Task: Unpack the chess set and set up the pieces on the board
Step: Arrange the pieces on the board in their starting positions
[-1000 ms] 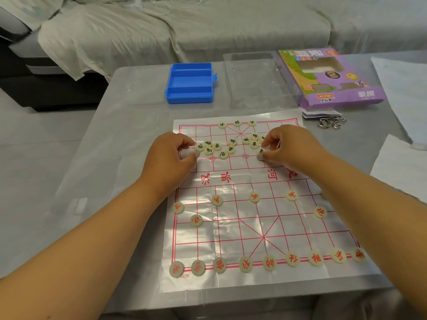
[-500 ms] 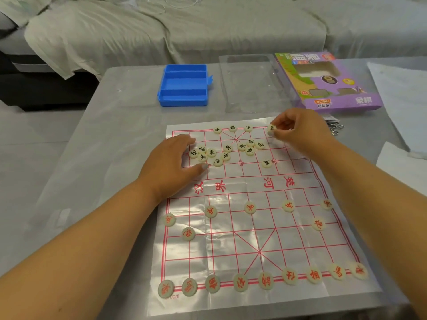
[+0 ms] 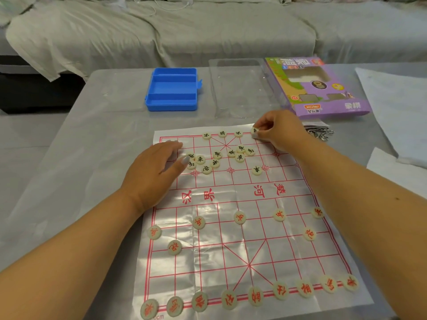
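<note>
A glossy plastic board sheet (image 3: 233,229) with a red grid lies on the table. Several red-lettered pieces (image 3: 255,296) stand in rows along its near half. Several black-lettered pieces (image 3: 217,154) lie loose in a cluster on the far half, and three sit on the far line (image 3: 222,133). My right hand (image 3: 280,130) pinches one black-lettered piece (image 3: 254,130) at the far line, right of those three. My left hand (image 3: 154,172) rests flat on the board's far left part, its thumb touching the loose cluster.
An open blue plastic case (image 3: 172,90) sits beyond the board, with a clear plastic tray (image 3: 240,88) and the purple packaging box (image 3: 316,86) to its right. Metal rings (image 3: 323,132) and white paper sheets (image 3: 392,105) lie at the right. A covered sofa (image 3: 184,31) stands behind.
My right hand lifted a black-lettered piece from the cluster and carried it to the far line. My left hand opened and lies flat beside the loose pieces.
</note>
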A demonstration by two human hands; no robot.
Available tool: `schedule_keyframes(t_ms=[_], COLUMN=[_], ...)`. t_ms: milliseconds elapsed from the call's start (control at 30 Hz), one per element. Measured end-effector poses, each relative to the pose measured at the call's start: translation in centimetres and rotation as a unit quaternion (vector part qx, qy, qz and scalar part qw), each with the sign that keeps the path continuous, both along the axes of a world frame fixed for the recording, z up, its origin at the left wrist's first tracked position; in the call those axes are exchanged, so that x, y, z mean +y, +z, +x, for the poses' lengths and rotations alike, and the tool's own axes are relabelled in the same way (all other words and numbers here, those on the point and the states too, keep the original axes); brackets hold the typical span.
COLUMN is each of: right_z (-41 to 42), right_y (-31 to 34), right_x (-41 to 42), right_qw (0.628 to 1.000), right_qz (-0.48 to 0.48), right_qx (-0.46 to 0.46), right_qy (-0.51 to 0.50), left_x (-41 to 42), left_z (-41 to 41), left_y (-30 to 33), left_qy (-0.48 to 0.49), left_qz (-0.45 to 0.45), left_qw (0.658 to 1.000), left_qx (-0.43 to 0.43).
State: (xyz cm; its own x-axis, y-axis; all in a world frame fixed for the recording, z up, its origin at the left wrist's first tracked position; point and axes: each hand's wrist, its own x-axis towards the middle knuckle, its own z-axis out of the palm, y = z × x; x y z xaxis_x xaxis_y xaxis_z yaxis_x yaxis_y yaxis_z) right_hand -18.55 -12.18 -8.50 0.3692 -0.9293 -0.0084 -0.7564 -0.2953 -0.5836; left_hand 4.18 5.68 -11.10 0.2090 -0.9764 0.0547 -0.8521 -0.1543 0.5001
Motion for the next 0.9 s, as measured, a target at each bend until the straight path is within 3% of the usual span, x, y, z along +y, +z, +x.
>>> schedule_keyframes(t_ms=[200, 367, 533, 667, 800, 900], right_z=[0.1, 2.6, 7.3, 8.9, 9.6, 10.0], right_y=[-0.1, 1.7, 2.1, 0.9, 1.0, 1.3], right_x=[-0.1, 2.6, 6.7, 7.2, 7.1, 7.2], right_qw=[1.0, 0.995, 0.981, 0.978, 0.978, 0.977], right_qz=[0.0, -0.074, -0.032, -0.005, 0.018, 0.023], right_qx=[0.027, 0.009, 0.051, 0.071, 0.078, 0.08], right_qy=[0.009, 0.071, 0.187, 0.196, 0.195, 0.199], left_x=[0.0, 0.1, 0.0, -0.1, 0.1, 0.3], left_z=[-0.2, -0.3, -0.4, -0.3, -0.1, 0.2], left_y=[0.3, 0.7, 0.7, 0.5, 0.3, 0.6], left_qy=[0.007, -0.005, -0.005, 0.0, 0.004, 0.034], left_qz=[0.01, 0.032, 0.045, 0.035, 0.002, -0.037], left_qw=[1.0, 0.999, 0.996, 0.996, 0.999, 0.995], left_qx=[0.001, -0.043, -0.078, -0.08, -0.036, 0.086])
